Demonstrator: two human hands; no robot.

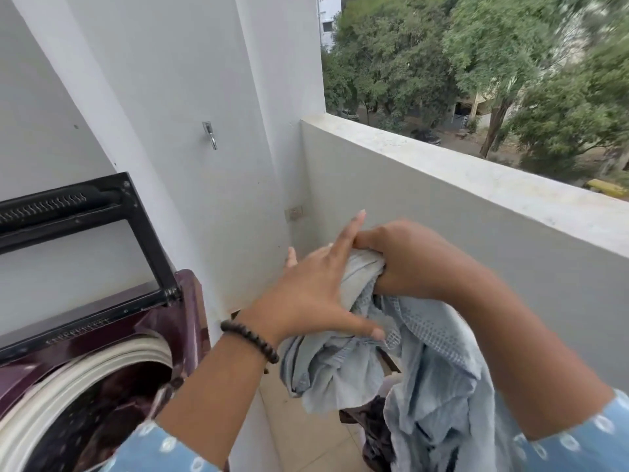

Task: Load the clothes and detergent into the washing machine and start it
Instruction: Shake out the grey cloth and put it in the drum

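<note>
A home's upper-floor balcony used for laundry: a maroon top-loading washing machine with its lid raised stands against white walls, a waist-high parapet rims the tiled floor, and beyond it lie treetops, a street and neighbouring buildings below

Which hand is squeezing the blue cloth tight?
The right hand: its fingers are curled round the top of the light blue cloth. The left hand, with the bead bracelet, lies spread against it.
</note>
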